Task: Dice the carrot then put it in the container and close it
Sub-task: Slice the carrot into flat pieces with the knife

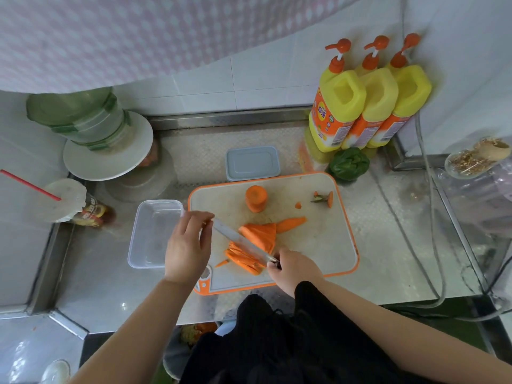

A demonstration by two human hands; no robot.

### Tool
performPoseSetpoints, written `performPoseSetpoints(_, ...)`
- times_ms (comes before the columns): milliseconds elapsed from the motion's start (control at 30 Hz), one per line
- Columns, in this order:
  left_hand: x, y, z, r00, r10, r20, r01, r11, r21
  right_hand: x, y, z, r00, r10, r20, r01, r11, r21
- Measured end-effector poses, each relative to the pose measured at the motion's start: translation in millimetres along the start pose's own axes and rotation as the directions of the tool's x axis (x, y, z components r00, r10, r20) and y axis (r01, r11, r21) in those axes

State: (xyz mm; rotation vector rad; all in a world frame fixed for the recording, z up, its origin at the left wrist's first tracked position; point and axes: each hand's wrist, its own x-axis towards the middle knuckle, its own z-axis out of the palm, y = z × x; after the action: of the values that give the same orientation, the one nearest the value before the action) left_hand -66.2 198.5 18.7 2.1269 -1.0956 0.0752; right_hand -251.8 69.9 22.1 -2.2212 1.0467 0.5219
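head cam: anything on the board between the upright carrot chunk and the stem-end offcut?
One small carrot scrap lies between the upright carrot chunk and the stem-end offcut; otherwise the cutting board is bare there, seen in the head view.
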Motion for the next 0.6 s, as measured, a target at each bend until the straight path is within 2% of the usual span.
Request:
performPoseSetpoints(67,-17,-10,9,0.984,-0.059,0.166,0.046,0.995,0.085,2,3,-3,1.0,0.021,-0.023,-0.02,0.999,0.027)
performPoseSetpoints(100,-24,-15,13,0.942,-0.147,0.301,0.105,0.983,0.151,2,4,-4,0.999,0.028,-0.04,-0.027,0.999,0.038)
performPoseSetpoints(167,-38,-24,21,0.809,-0.292,0.511,0.154,0.943,0.294,2,6,-8,0.997,0.043,-0.062,-0.039,0.997,0.066)
performPoseSetpoints(233,-48,-31,27,0.735,-0.351,0.579,0.141,0.916,0.376,2,8,-10,0.996,0.046,-0.076,-0.04,0.996,0.083)
performPoseSetpoints(467,-62,-30,34,0.786,-0.279,0.551,0.09,0.934,0.345,2,11,-12,0.989,0.057,-0.133,-0.047,0.996,0.076)
performPoseSetpoints(600,-49,-25,37,0.877,-0.12,0.465,0.007,0.971,0.238,2,13,-11,0.989,0.042,-0.141,-0.031,0.996,0.08)
